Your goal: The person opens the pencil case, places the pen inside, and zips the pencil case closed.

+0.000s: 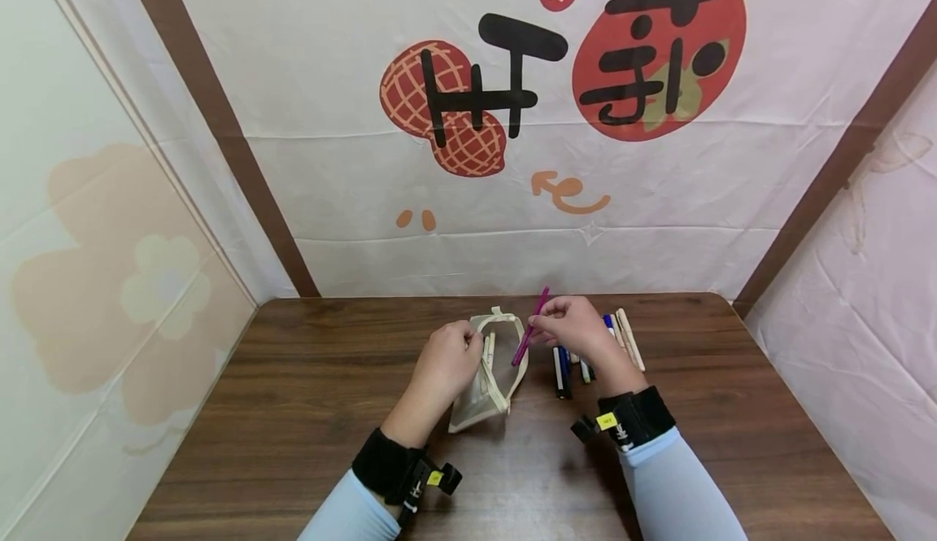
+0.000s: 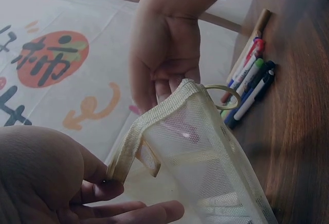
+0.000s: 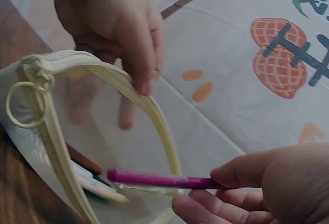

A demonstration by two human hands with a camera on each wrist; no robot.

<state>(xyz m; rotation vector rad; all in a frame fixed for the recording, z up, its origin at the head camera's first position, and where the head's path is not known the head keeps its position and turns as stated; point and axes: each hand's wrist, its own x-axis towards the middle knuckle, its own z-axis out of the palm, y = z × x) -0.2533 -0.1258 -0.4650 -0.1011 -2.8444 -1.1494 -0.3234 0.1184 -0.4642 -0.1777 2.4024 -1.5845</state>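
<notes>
A cream mesh zipper pouch [image 1: 476, 405] stands unzipped on the table, with a few pens [image 3: 95, 185] inside it. My left hand [image 1: 455, 358] pinches the pouch's rim between thumb and fingers, as the left wrist view shows. Between the thumb and fingers of my right hand [image 1: 574, 328] is a magenta pen [image 3: 154, 179]. Its lower end reaches into the pouch's mouth. A zipper ring [image 3: 24, 105] hangs at one end of the opening. Mesh and fingers partly hide the pouch's contents.
Several pens and markers [image 2: 252, 93] lie on the wooden table [image 1: 293, 435] right of the pouch, partly behind my right hand in the head view. A printed cloth [image 1: 351, 183] hangs behind the table's back edge. More cloth flanks both sides.
</notes>
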